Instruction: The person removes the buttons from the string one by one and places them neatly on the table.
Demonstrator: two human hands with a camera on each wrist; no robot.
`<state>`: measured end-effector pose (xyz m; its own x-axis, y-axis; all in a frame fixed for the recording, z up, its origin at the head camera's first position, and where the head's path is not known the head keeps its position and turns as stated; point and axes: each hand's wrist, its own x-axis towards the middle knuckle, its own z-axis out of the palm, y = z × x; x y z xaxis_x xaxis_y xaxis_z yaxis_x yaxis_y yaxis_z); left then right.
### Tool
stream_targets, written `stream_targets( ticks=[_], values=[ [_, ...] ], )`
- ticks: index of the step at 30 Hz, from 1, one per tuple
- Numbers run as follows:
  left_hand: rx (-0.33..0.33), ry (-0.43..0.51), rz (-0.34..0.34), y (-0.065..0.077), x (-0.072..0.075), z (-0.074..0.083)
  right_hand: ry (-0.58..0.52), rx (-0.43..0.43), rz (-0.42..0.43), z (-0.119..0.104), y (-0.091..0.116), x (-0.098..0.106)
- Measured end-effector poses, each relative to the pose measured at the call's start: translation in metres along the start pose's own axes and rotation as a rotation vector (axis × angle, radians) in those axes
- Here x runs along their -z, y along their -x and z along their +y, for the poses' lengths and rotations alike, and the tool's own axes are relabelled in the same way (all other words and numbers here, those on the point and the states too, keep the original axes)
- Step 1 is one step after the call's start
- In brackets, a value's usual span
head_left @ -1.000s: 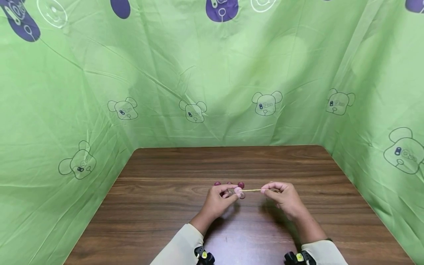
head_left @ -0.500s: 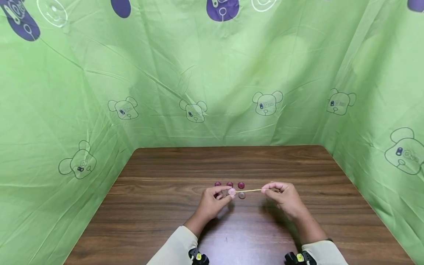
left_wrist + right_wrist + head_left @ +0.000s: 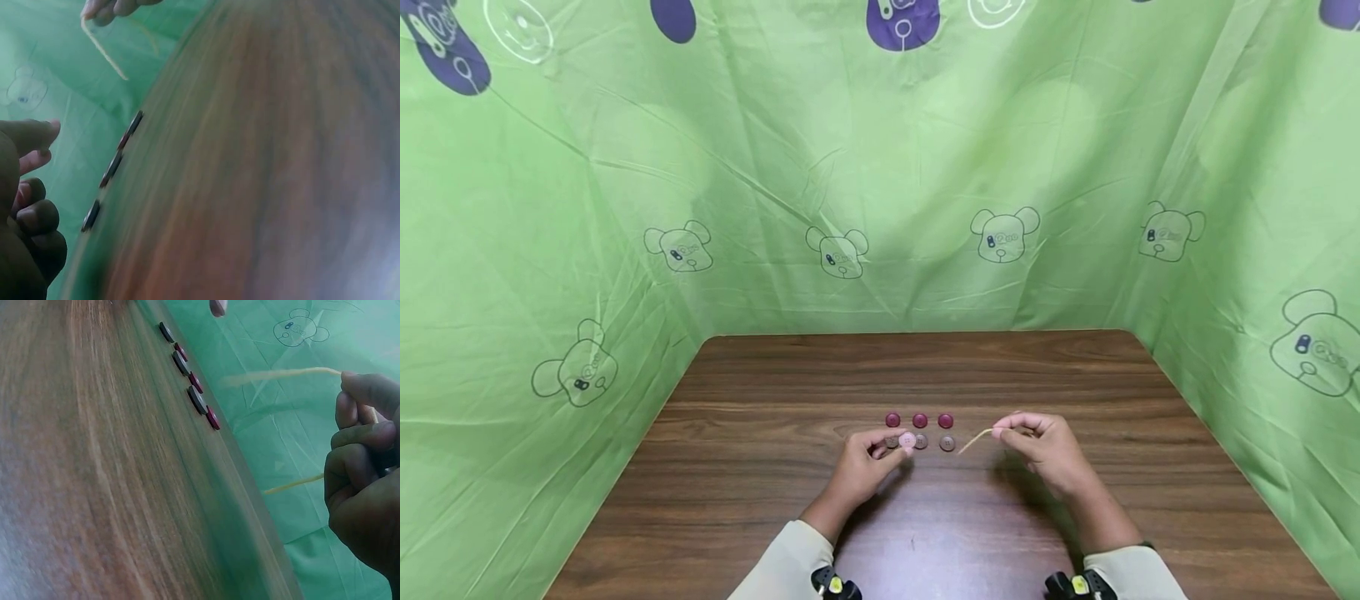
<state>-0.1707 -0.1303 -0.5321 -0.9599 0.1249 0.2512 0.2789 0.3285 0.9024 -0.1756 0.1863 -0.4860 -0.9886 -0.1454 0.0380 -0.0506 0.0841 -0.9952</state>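
Note:
Between thumb and index finger, my left hand [image 3: 859,467] pinches a pink button [image 3: 907,440] just above the brown buttons [image 3: 947,443]. The button is hidden in the left wrist view. To the right, my right hand [image 3: 1047,450] pinches a yellow string [image 3: 975,439] between thumb and forefinger. One end of that string [image 3: 103,50] sticks out toward the left and droops, apart from the pink button. Its other end [image 3: 294,483] comes out below the curled fingers [image 3: 353,465] in the right wrist view.
Behind the brown buttons lies a row of dark red buttons [image 3: 920,421] on the wooden table [image 3: 760,500]. Green cloth [image 3: 910,167] with bear-face prints hangs around the table's back and sides.
My left hand has moved left with the pink button. The string, earlier taut from the button to my right hand, has come away and now bends down. The right hand has barely moved.

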Motion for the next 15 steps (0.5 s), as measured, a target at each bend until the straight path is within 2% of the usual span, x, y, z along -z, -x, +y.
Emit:
stream_targets(
  ticks=[7, 15],
  values=[
    [-0.120, -0.193, 0.047, 0.005, 0.011, -0.011, -0.015, 0.010, 0.003, -0.002, 0.001, 0.000],
    [-0.141, -0.273, 0.084, 0.008, 0.017, -0.015, -0.020, 0.017, -0.004, -0.001, 0.000, 0.001]
  ],
)
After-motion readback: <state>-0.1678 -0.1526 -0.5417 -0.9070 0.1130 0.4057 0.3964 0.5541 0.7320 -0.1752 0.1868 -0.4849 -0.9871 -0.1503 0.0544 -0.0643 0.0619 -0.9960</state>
